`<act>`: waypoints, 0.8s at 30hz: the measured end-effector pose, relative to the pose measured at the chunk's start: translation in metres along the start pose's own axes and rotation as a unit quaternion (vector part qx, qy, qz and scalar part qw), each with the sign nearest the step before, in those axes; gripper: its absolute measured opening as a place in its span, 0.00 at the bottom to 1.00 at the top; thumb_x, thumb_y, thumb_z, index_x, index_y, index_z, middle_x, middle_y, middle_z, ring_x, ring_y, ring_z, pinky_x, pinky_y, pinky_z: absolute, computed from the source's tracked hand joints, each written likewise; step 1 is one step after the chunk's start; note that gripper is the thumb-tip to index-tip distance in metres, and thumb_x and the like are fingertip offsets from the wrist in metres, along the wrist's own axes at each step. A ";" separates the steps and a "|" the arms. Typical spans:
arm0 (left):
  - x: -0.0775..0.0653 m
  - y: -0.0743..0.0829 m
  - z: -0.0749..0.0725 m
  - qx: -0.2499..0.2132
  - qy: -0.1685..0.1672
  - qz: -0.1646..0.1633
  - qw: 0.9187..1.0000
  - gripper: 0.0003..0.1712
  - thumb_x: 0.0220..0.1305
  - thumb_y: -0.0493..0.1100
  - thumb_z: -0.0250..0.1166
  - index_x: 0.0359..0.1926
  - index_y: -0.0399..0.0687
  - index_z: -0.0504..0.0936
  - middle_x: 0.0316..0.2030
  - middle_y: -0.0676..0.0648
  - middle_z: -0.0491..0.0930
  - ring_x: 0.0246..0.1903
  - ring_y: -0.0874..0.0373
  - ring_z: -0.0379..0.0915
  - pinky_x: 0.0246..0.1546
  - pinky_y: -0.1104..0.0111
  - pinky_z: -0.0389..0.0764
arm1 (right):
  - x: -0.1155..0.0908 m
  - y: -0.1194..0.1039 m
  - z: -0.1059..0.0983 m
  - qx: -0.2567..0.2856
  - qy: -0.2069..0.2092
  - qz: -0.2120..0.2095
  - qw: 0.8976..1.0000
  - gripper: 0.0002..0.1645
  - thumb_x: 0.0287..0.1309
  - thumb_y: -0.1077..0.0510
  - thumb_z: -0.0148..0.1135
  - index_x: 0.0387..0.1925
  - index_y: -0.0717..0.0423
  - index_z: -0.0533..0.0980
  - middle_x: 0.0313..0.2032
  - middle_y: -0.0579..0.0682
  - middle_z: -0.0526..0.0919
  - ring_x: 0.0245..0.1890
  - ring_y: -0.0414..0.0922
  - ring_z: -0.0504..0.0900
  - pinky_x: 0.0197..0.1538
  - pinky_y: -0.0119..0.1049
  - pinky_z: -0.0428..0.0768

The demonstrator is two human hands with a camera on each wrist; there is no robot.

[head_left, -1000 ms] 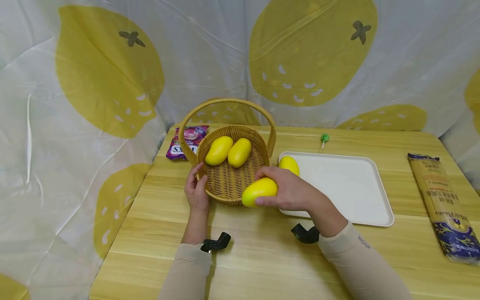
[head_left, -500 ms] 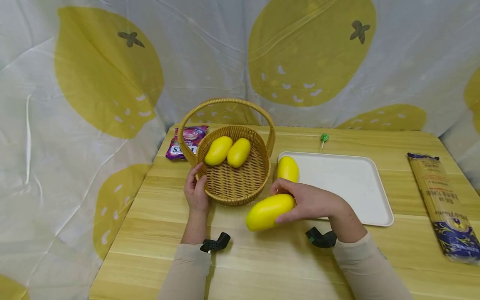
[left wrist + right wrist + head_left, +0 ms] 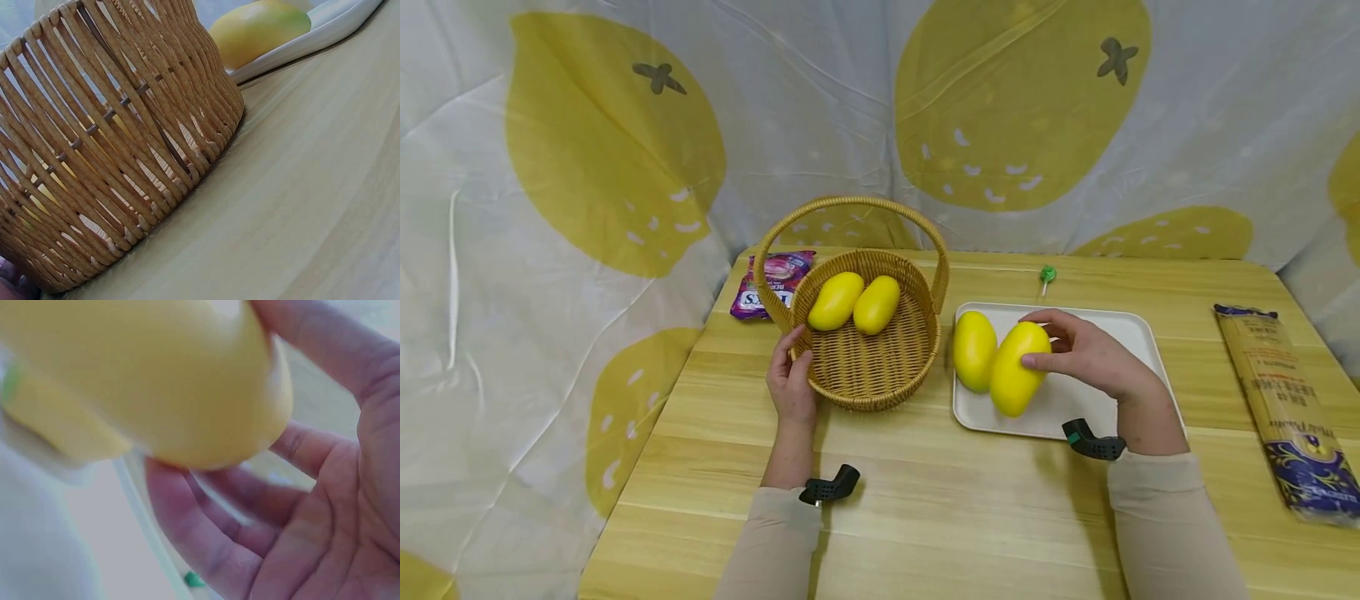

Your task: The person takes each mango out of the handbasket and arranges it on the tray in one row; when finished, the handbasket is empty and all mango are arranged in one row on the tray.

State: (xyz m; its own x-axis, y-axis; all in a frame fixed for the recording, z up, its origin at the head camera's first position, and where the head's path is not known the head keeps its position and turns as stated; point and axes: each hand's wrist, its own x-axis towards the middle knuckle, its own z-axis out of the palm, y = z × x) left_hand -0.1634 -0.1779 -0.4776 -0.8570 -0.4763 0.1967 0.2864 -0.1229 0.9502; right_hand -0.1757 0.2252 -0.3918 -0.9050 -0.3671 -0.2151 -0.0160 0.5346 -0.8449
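Observation:
My right hand (image 3: 1090, 354) holds a yellow mango (image 3: 1019, 369) between thumb and fingers, above the left part of a white tray (image 3: 1093, 421). Beside it a second mango (image 3: 974, 351) lies along the tray's left edge. In the right wrist view the held mango (image 3: 156, 381) fills the top, thumb on one side and fingers on the other. My left hand (image 3: 792, 385) grips the left front rim of a wicker basket (image 3: 872, 367) with a tall handle. Two mangoes (image 3: 853, 303) lie inside at the back. The left wrist view shows the basket's woven side (image 3: 119, 137) on the table.
Behind the basket's left side lies a purple snack packet (image 3: 771, 283). A green lollipop (image 3: 1048, 275) is behind the tray. On the right of the wooden table (image 3: 917, 517) lies a long pack of noodles (image 3: 1288, 412). A lemon-print curtain (image 3: 820, 108) stands at the back and left.
My right hand has carried the mango from the basket's front right rim to the right, over the tray, turning it more upright. The left hand and basket stay in place.

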 end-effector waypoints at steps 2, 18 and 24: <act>0.000 0.000 0.000 0.000 0.000 0.002 1.000 0.22 0.65 0.29 0.54 0.59 0.31 0.79 0.66 0.39 0.75 0.72 0.54 0.62 0.74 0.66 0.63 | 0.001 0.006 -0.004 -0.012 0.019 0.019 1.000 0.40 0.64 0.45 0.68 0.72 0.47 0.66 0.59 0.59 0.76 0.50 0.50 0.82 0.53 0.40 0.75; 0.000 0.000 0.000 -0.003 -0.003 0.001 1.000 0.22 0.65 0.28 0.53 0.59 0.33 0.79 0.64 0.42 0.77 0.70 0.56 0.64 0.72 0.65 0.66 | 0.022 0.035 -0.001 0.030 0.069 0.094 0.993 0.47 0.65 0.42 0.66 0.77 0.56 0.60 0.70 0.70 0.64 0.55 0.55 0.79 0.53 0.38 0.86; 0.000 0.000 0.000 -0.002 -0.003 0.001 1.000 0.23 0.66 0.28 0.52 0.60 0.33 0.80 0.64 0.42 0.77 0.71 0.56 0.64 0.73 0.63 0.66 | 0.026 0.034 0.003 0.047 0.074 0.101 0.991 0.48 0.64 0.41 0.67 0.77 0.55 0.60 0.68 0.68 0.65 0.52 0.55 0.79 0.52 0.40 0.87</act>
State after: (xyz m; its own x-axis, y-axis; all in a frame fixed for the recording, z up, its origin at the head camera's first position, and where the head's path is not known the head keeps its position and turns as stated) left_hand -0.1640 -0.1779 -0.4776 -0.8591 -0.4707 0.2007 0.2901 -0.1251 0.9488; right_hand -0.1982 0.2318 -0.4272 -0.9382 -0.1404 -0.3164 0.2052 0.5106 -0.8350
